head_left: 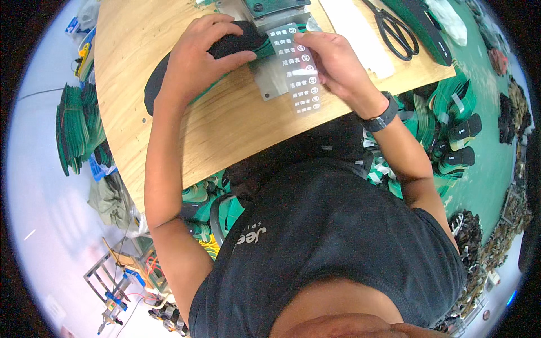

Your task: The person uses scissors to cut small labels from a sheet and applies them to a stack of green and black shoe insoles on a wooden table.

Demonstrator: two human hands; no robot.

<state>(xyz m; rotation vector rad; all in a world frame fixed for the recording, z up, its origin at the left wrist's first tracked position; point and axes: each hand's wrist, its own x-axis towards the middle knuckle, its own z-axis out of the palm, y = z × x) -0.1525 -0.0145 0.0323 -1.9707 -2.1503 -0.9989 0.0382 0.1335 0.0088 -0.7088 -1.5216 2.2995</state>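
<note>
A black insole (241, 40) with a green edge lies at the far middle of the wooden table, its toe end reaching under a small press. My left hand (197, 62) is curved over it, with the thumb along the near edge and the fingers toward the far edge. Between the thumb and fingers of my right hand (341, 65) is the upper end of a clear film strip (298, 84) with rows of white printed marks. This strip hangs over the metal plate (270, 90) of the press (276, 7), beside the insole's end.
Black-handled scissors (394, 34) rest on the right of the wooden table (225, 141), beside a white sheet (358, 34) and another black-and-green insole (420, 28). Stacks of green insoles (79, 129) stand left of the table, more (451, 124) at the right.
</note>
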